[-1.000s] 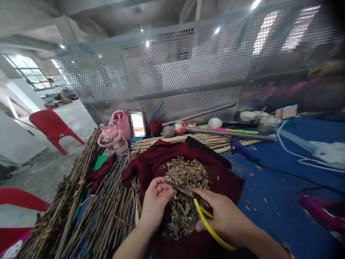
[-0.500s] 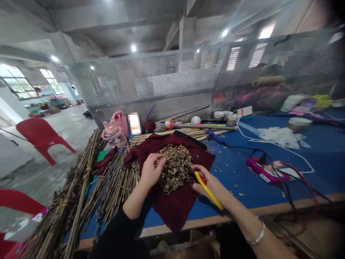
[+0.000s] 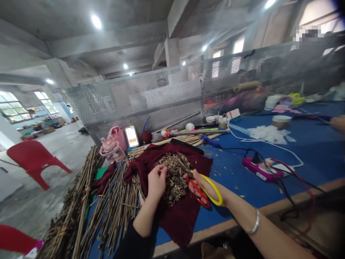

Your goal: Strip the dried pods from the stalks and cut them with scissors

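Observation:
A pile of dry brown plant bits lies on a dark red cloth. My left hand is at the left side of the pile, thumb and fingertips closed in a pinch; whatever lies between them is too small to make out. In my right hand is a pair of scissors with one yellow and one red handle loop. Their blades point up and left over the pile. Long dry stalks lie loose to the left of the cloth.
Bundled stalks run along the table's left edge. Behind the cloth are a blue glue gun, pale sticks and a pink jug. A purple power strip with cables lies right. Another person's hand shows at far right.
The view has shifted. My right hand has turned the scissors, so both loops and the blades now show. My left fingertips have drawn together over the pile.

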Demonstrator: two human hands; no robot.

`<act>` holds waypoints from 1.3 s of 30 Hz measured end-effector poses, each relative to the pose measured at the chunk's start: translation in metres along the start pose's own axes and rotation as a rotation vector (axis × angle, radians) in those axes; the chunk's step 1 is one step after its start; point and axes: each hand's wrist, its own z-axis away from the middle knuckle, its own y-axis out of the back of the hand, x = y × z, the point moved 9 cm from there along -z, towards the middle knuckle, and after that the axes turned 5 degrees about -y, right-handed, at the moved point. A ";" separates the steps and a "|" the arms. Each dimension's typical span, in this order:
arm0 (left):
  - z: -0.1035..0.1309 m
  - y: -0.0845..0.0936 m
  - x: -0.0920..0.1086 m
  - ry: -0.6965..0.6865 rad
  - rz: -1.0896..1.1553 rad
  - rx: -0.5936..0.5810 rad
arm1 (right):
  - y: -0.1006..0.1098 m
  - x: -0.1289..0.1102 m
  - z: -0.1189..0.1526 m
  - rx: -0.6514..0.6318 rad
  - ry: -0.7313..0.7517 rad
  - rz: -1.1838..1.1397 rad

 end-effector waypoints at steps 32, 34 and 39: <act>0.014 -0.017 -0.015 0.163 0.118 -0.119 | -0.006 -0.011 0.020 0.176 0.195 0.333; 0.016 -0.007 -0.003 0.101 0.017 -0.100 | -0.004 0.007 0.018 0.070 0.042 0.171; 0.005 0.016 0.027 -0.022 -0.269 -0.101 | 0.005 0.020 0.015 -0.041 -0.019 -0.160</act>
